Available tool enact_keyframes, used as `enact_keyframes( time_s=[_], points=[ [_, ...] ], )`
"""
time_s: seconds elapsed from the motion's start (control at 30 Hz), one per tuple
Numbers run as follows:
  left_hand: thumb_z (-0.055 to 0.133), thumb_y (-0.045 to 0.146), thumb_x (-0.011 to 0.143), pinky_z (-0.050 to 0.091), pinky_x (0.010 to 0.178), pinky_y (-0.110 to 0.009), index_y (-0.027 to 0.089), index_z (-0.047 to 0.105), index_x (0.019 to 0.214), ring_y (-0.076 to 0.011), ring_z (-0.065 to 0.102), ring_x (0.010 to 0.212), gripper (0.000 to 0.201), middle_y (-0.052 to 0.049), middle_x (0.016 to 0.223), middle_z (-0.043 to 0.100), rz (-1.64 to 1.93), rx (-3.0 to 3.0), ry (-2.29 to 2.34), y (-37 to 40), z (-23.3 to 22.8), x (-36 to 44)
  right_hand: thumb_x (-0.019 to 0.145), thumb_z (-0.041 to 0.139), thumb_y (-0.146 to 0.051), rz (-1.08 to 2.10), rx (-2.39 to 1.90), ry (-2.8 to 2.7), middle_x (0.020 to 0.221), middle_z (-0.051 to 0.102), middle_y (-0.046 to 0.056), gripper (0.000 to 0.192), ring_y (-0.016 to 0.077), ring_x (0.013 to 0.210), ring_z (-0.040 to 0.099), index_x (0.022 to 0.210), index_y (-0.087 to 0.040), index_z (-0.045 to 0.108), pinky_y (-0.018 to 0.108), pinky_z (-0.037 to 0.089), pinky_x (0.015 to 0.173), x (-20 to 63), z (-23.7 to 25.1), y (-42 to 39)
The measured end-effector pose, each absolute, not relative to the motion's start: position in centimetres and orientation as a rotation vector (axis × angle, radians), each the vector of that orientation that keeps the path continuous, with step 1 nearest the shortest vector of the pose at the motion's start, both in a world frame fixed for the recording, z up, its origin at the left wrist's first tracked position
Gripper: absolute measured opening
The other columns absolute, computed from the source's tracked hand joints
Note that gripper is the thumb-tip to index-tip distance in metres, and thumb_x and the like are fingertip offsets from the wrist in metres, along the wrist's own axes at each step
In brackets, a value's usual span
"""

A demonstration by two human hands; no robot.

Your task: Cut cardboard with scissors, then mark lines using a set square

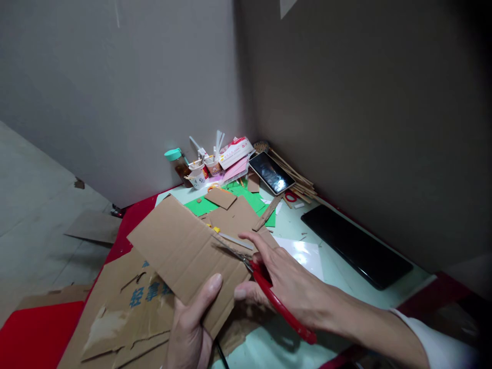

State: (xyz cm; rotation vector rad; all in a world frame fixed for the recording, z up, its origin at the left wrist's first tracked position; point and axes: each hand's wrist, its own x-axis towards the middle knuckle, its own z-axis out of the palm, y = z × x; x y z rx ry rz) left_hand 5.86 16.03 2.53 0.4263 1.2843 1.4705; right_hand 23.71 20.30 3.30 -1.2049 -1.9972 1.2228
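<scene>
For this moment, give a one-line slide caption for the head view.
Left hand steadies a cardboard sheet while right hand cuts it with red-handled scissors.

Red scissors (269, 287) in right hand (284, 282), blades on cardboard (188, 253)

A brown cardboard sheet (184, 251) was flat and tilted, held up over the table. Red scissors (269, 287) had their blades open on its right edge, part way into a cut.

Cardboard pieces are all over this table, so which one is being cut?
The plain brown sheet gripped by the left hand, with the red-handled scissors in the right hand biting its edge. The others lie flat, untouched.
</scene>
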Motion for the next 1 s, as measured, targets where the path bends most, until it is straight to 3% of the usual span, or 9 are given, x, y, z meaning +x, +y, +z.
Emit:
enact_keyframes(
  time_s=[0.17, 0.37, 0.6, 0.73, 0.9, 1.0],
  points=[
    [0.092, 0.023, 0.059, 0.066, 0.080, -0.042, 0.022, 0.050, 0.141, -0.0354, 0.072, 0.102, 0.092, -0.011, 0.111, 0.075, 1.479, 0.441, 1.298, 16.1, 2.1, 5.5, 0.092, 0.056, -0.063, 1.178, -1.174, -2.025, 0.073, 0.062, -0.001, 0.075, 0.0197, 0.067, 0.054, 0.152, -0.025, 0.033, 0.031, 0.041, 0.068, 23.0, 2.6, 20.4],
    [0.090, 0.019, 0.062, 0.065, 0.076, -0.032, 0.020, 0.050, 0.140, -0.0280, 0.074, 0.095, 0.088, -0.011, 0.110, 0.075, 1.489, 0.448, 1.304, 16.3, 2.0, 5.5, 0.094, 0.052, -0.063, 1.208, -1.053, -2.038, 0.074, 0.066, -0.001, 0.072, 0.0180, 0.065, 0.057, 0.153, -0.025, 0.035, 0.030, 0.044, 0.069, 23.1, 2.5, 20.9],
    [0.093, 0.020, 0.060, 0.064, 0.077, -0.027, 0.022, 0.052, 0.138, -0.0202, 0.073, 0.088, 0.088, -0.005, 0.105, 0.076, 1.485, 0.465, 1.227, 16.1, 1.7, 5.3, 0.086, 0.056, -0.074, 1.130, -1.238, -2.136, 0.083, 0.060, 0.004, 0.090, 0.0285, 0.091, 0.059, 0.157, -0.029, 0.026, 0.034, 0.045, 0.075, 23.8, 4.2, 20.8],
    [0.093, 0.023, 0.061, 0.064, 0.081, -0.031, 0.023, 0.049, 0.141, -0.0208, 0.073, 0.089, 0.091, -0.005, 0.106, 0.075, 1.456, 0.490, 1.258, 16.0, 1.6, 5.4, 0.092, 0.052, -0.068, 1.150, -1.187, -2.094, 0.087, 0.067, 0.006, 0.081, 0.0281, 0.093, 0.061, 0.157, -0.026, 0.028, 0.039, 0.045, 0.083, 23.4, 3.8, 20.8],
    [0.092, 0.024, 0.062, 0.064, 0.075, -0.032, 0.023, 0.041, 0.146, -0.0235, 0.073, 0.089, 0.098, -0.007, 0.109, 0.074, 1.441, 0.513, 1.285, 16.0, 1.9, 5.6, 0.099, 0.048, -0.055, 1.220, -1.039, -2.032, 0.080, 0.074, 0.004, 0.071, 0.0224, 0.073, 0.066, 0.157, -0.021, 0.027, 0.035, 0.048, 0.075, 22.7, 2.8, 20.9],
    [0.093, 0.024, 0.061, 0.064, 0.077, -0.033, 0.023, 0.043, 0.145, -0.0226, 0.073, 0.088, 0.098, -0.006, 0.105, 0.075, 1.448, 0.508, 1.270, 16.0, 1.8, 5.4, 0.097, 0.049, -0.059, 1.207, -1.044, -2.063, 0.084, 0.077, 0.003, 0.074, 0.0250, 0.087, 0.068, 0.158, -0.025, 0.025, 0.039, 0.046, 0.088, 22.9, 3.2, 21.0]
  ],
)
